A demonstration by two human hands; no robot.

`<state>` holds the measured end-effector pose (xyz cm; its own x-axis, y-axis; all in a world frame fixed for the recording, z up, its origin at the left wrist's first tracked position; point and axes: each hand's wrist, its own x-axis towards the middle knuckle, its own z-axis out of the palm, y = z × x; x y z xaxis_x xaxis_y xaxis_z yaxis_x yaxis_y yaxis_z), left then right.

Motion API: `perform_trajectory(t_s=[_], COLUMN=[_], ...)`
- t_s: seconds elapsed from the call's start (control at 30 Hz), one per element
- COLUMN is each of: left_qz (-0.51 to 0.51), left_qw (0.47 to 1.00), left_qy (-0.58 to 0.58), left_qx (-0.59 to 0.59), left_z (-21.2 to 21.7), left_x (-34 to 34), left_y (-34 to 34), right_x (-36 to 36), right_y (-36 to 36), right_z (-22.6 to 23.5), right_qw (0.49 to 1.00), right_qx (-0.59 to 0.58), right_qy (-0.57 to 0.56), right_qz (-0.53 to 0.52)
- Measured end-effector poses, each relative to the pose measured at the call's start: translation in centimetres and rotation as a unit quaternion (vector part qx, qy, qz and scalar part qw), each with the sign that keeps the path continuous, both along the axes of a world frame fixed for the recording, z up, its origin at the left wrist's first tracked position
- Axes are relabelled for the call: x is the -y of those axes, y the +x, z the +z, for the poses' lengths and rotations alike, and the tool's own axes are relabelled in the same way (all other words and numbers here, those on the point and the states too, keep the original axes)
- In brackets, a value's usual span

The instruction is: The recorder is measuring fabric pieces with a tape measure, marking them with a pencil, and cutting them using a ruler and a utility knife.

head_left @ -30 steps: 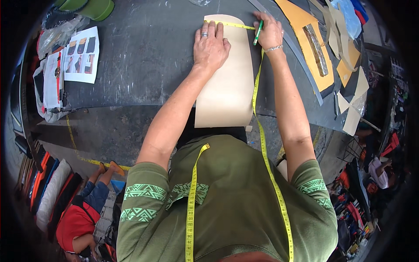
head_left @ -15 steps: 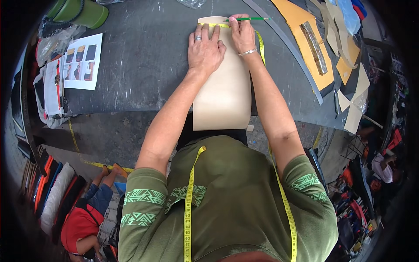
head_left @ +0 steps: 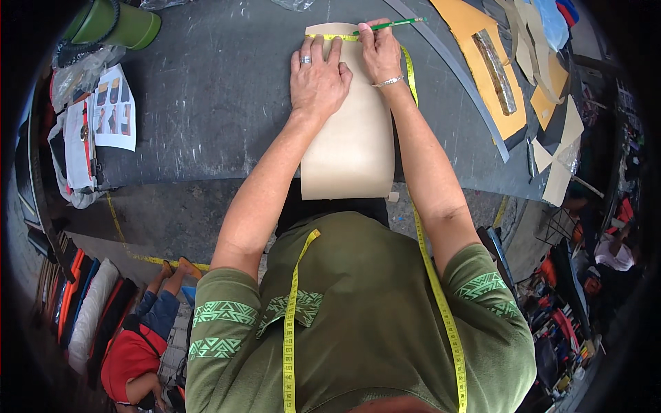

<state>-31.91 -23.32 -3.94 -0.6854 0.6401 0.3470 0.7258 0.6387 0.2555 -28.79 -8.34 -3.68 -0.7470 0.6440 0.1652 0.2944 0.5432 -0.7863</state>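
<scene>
A long tan sheet of card or paper [head_left: 348, 155] lies over the dark table, its near end curving down past the front edge. Across its far end runs a yellow tape measure [head_left: 350, 38]. My left hand [head_left: 319, 81] rests flat on the sheet, fingers spread and their tips on the tape. Beside it, my right hand [head_left: 380, 56] pinches a green pencil [head_left: 405, 23], whose left end is at the tape. From the tape's right side a yellow length runs down by my right wrist, partly hidden by my arm.
Orange-yellow sheets [head_left: 458, 41] and tan offcuts [head_left: 544, 58] lie at the far right, beside a long grey strip [head_left: 454, 76]. A picture sheet [head_left: 116, 110], a grey-and-red item [head_left: 81, 148] and a green container [head_left: 131, 27] sit at the left. Behind me, someone in red [head_left: 127, 365] is on the floor.
The pencil has tilted, its right end now higher, while its left end stays by the tape. My left hand keeps its place on the sheet; the whole view has shifted slightly.
</scene>
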Motion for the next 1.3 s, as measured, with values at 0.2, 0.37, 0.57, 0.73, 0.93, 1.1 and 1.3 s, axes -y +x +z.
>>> perform_trajectory(t_s=[0.2, 0.37, 0.57, 0.73, 0.93, 1.1, 1.3], left_qz=[-0.002, -0.022, -0.022, -0.027, -0.015, -0.031, -0.066], left_qw=[1.0, 1.0, 1.0, 0.999, 0.998, 0.978, 0.964], left_qy=[0.005, 0.015, 0.015, 0.014, 0.034, 0.172, 0.147], left_qx=[0.005, -0.004, -0.008, -0.011, 0.046, 0.116, 0.213], left_z=[0.0, 0.0, -0.2, 0.1, 1.2, 1.5, 2.9], left_x=[0.0, 0.0, 0.1, 0.1, 0.8, 1.7, 4.2], left_y=[0.0, -0.1, -0.1, 0.0, 0.3, -0.1, 1.3], right_x=[-0.2, -0.3, -0.3, -0.1, 0.8, 4.4, 7.8], right_y=[-0.1, -0.2, -0.4, -0.7, 4.3, 23.3, 44.4], right_z=[-0.4, -0.8, -0.5, -0.1, 4.2, 10.1, 14.4], right_qw=[1.0, 0.999, 0.999, 0.998, 0.984, 0.842, 0.77], right_qx=[-0.004, -0.016, 0.008, 0.003, -0.045, 0.176, 0.484], right_qy=[0.008, 0.028, 0.044, 0.042, -0.158, -0.391, -0.398], right_qz=[0.003, 0.003, 0.017, 0.035, 0.067, 0.329, 0.115])
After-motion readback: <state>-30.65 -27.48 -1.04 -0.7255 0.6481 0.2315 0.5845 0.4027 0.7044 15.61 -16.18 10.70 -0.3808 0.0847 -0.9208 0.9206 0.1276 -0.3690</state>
